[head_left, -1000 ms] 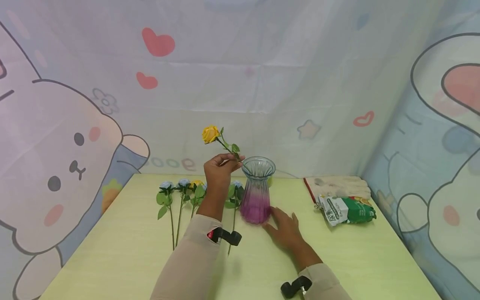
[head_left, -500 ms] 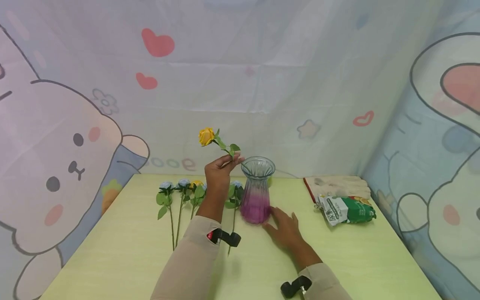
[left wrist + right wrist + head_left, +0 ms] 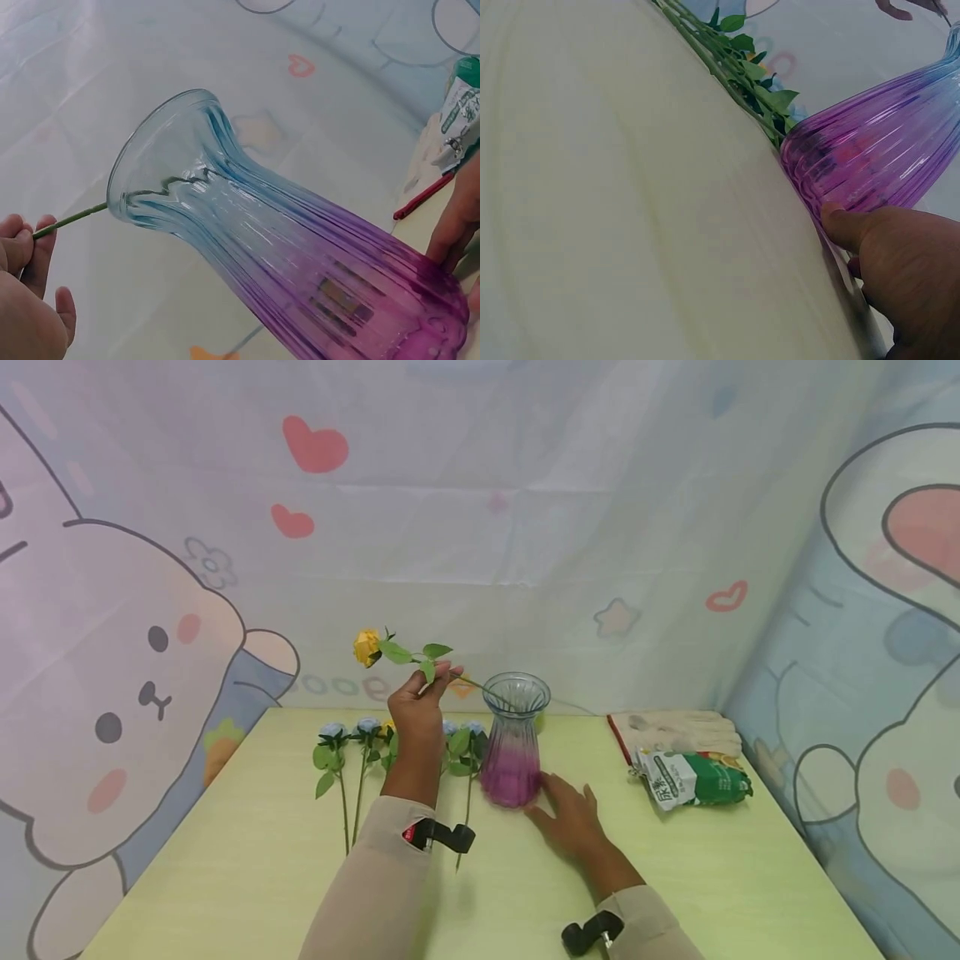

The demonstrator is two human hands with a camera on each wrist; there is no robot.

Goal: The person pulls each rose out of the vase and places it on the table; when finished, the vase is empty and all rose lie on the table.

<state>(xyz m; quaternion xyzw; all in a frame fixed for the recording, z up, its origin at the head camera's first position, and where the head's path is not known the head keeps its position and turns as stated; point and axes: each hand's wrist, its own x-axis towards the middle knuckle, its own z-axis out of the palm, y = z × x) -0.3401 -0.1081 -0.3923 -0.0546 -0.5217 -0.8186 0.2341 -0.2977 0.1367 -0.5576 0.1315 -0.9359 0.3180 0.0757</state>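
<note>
My left hand [image 3: 418, 714] pinches the green stem of a yellow rose [image 3: 367, 647] between thumb and fingers. The flower leans far to the left, and its stem slants down into the mouth of a glass vase [image 3: 512, 760]. That vase is ribbed, pale blue at the top and purple below, and stands upright. Through the glass in the left wrist view, the stem end [image 3: 176, 182] shows inside the neck. Low on the right, my right hand [image 3: 573, 827] touches the vase base, its thumb [image 3: 845, 227] against the purple glass; its other fingers are mostly hidden in the right wrist view.
Several blue and yellow roses [image 3: 367, 727] lie on the pale yellow table [image 3: 247, 827], left of the vase, partly behind my left arm. At the right, a green and white packet [image 3: 697, 779] lies against a cream work glove [image 3: 678, 731]. A printed curtain hangs behind.
My left hand has moved left and slightly down the stem's line, tilting the yellow rose lower and further left. Its stem end stays in the vase mouth. The right hand and vase have not moved.
</note>
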